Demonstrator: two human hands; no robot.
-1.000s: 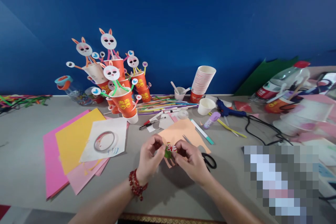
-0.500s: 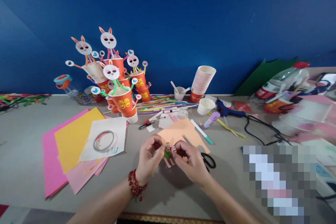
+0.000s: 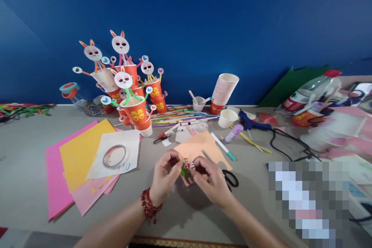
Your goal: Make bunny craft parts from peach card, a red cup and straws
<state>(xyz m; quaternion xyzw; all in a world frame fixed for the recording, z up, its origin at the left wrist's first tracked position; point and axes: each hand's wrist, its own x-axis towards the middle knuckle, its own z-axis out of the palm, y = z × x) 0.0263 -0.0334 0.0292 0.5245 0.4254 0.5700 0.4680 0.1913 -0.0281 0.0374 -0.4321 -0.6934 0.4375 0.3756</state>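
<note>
My left hand (image 3: 164, 176) and my right hand (image 3: 210, 178) meet over the grey table (image 3: 26, 162), fingers pinched on a small piece (image 3: 186, 167) coloured green, red and white. A red bead bracelet (image 3: 148, 204) is on my left wrist. Under the hands lies an orange paper sheet (image 3: 197, 147). Black-handled scissors (image 3: 229, 177) lie just right of my right hand.
Pink and yellow paper sheets (image 3: 78, 159) and a tape roll (image 3: 115, 156) lie at the left. Red paper-cup rabbits (image 3: 133, 97) stand at the back, beside a stack of cups (image 3: 224, 89), straws, a glue gun (image 3: 252, 122), a glue stick (image 3: 234, 133) and a bottle (image 3: 314, 89).
Both hands stay pinched on the small piece. The white and red part has shifted slightly in the fingers; nothing else has moved.
</note>
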